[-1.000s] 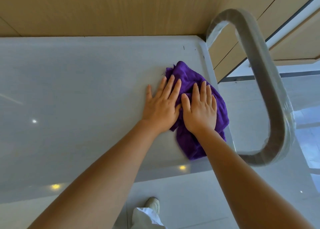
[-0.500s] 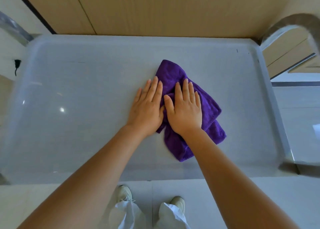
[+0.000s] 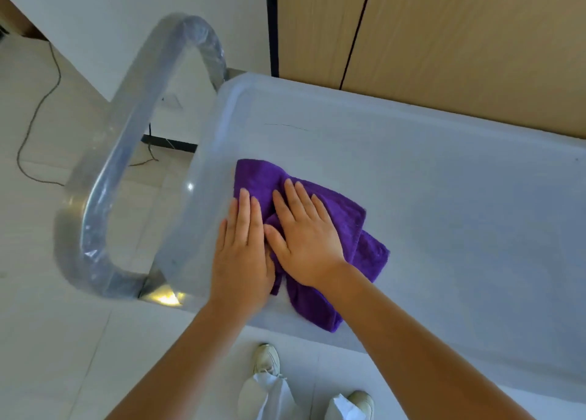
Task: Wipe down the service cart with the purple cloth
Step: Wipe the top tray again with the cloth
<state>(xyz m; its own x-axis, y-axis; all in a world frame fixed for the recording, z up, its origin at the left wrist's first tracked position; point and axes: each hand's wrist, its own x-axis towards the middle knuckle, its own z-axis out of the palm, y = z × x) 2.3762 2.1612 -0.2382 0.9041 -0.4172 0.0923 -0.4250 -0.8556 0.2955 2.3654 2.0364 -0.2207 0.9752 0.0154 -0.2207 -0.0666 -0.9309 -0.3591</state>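
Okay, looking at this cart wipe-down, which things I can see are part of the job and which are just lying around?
Part of the job:
purple cloth
service cart top
cart handle
left hand and right hand, both pressing flat on the cloth

Just lying about:
cable on the floor
wooden wall panels

We see the cloth [image 3: 345, 216] lying on the cart top [image 3: 459, 197] near its left end, under both hands side by side. The handle [image 3: 126, 153] stands left of the cart top, wall panels [image 3: 444, 32] behind it.
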